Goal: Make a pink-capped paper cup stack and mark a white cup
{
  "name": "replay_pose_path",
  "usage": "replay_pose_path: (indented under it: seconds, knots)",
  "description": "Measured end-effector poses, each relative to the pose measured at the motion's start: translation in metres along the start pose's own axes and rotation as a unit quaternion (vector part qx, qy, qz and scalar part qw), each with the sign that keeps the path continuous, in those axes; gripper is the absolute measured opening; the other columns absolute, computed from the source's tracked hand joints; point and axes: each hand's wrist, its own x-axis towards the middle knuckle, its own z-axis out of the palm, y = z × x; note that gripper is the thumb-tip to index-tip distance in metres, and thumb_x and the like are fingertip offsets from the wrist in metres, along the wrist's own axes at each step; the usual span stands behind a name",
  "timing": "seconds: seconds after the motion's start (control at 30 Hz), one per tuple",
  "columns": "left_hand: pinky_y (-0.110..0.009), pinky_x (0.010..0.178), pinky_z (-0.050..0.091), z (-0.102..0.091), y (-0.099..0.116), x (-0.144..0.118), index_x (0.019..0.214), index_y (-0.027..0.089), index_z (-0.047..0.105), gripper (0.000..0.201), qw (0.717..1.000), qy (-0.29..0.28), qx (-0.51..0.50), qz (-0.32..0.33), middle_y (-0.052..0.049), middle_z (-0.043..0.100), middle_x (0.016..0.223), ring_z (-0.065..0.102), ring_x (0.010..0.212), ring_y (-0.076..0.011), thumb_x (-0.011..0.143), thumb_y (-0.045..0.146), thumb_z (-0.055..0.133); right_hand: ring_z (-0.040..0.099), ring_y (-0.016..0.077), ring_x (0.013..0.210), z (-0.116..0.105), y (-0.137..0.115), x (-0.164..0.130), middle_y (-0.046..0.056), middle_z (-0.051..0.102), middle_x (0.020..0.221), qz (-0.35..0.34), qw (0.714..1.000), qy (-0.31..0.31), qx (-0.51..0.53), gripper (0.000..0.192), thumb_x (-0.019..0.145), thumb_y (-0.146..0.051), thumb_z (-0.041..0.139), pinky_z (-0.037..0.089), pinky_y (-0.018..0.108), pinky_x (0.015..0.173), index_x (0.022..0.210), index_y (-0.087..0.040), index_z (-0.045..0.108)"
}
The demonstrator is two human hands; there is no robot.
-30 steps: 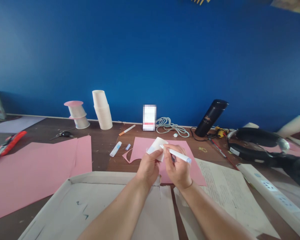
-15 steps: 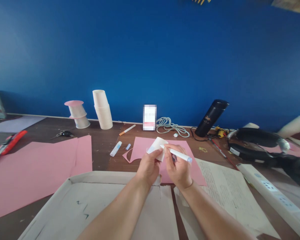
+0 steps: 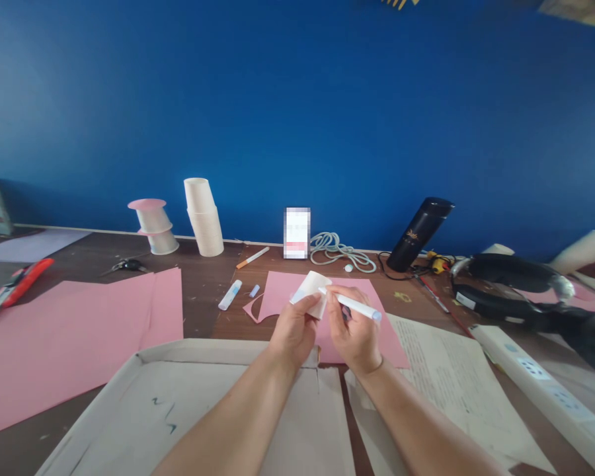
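**A:** Head view is showing me both hands working over the middle of the table (image 3: 198, 291). The left hand (image 3: 292, 330) is pinching a small white paper cup (image 3: 311, 291), fingers closed round its side, holding it tilted above the pink sheet (image 3: 287, 291). The right hand (image 3: 352, 334) is gripping a white marker (image 3: 350, 305), its tip touching the cup.

**B:** What are you worrying about?

**A:** I'm judging the cup as thin and easily dented: if the left fingers are squeezing too hard, or the marker is pressing in, the wall could buckle and the line could skid. The cup could also be turning in that pinch.

**B:** Anything you're not making out?

**A:** The marker tip and whatever mark it is leaving are hiding behind the fingers. The glue stick (image 3: 229, 295) and the cup stack (image 3: 204, 218) near the far edge are showing clearly; the near edge of the cardboard tray (image 3: 129, 377) is being cut off.
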Motion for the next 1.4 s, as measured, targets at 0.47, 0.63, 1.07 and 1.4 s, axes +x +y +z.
replay_pose_path:
  seconds: [0.47, 0.63, 1.07, 1.4]
  knots:
    - [-0.022, 0.081, 0.049, -0.0011, 0.0011, 0.0025, 0.087, 0.009, 0.067, 0.019, 0.999, 0.017, -0.028, -0.008, -0.008, 0.071, 0.085, 0.065, 0.084, -0.0152, 0.068, 0.006, 0.067, 0.062, 0.0191, 0.085, -0.0003, 0.0009, -0.0004, 0.007, 0.068, 0.090, 0.000, 1.000, -0.001, 0.002, 0.013, 0.086, -0.019, 0.053, 0.047, 0.034, 0.077, 0.097, -0.018, 0.061]
    - [-0.023, 0.080, 0.049, -0.0004, 0.0012, 0.0018, 0.086, 0.010, 0.067, 0.019, 0.999, 0.021, -0.029, -0.011, -0.008, 0.071, 0.085, 0.066, 0.084, -0.0158, 0.068, 0.005, 0.067, 0.062, 0.0196, 0.084, -0.0001, 0.0012, -0.0002, 0.008, 0.068, 0.089, 0.002, 1.000, -0.002, -0.002, 0.014, 0.087, -0.022, 0.051, 0.048, 0.035, 0.077, 0.096, -0.019, 0.061]
    - [-0.024, 0.079, 0.050, -0.0021, 0.0011, 0.0033, 0.085, 0.010, 0.066, 0.019, 0.999, 0.043, -0.029, -0.015, -0.008, 0.071, 0.084, 0.066, 0.083, -0.0166, 0.067, 0.006, 0.068, 0.062, 0.0191, 0.083, 0.0001, 0.0015, 0.0000, 0.008, 0.067, 0.087, 0.011, 1.000, -0.001, 0.002, 0.013, 0.087, -0.022, 0.051, 0.048, 0.034, 0.076, 0.095, -0.018, 0.061]
    - [-0.024, 0.081, 0.050, -0.0010, 0.0016, 0.0024, 0.086, 0.011, 0.066, 0.020, 0.999, 0.037, -0.034, -0.014, -0.008, 0.072, 0.085, 0.066, 0.085, -0.0167, 0.067, 0.006, 0.067, 0.062, 0.0191, 0.081, 0.0005, 0.0021, -0.0005, 0.007, 0.067, 0.087, 0.018, 1.000, -0.008, 0.011, 0.014, 0.087, -0.023, 0.050, 0.048, 0.035, 0.076, 0.096, -0.019, 0.061]
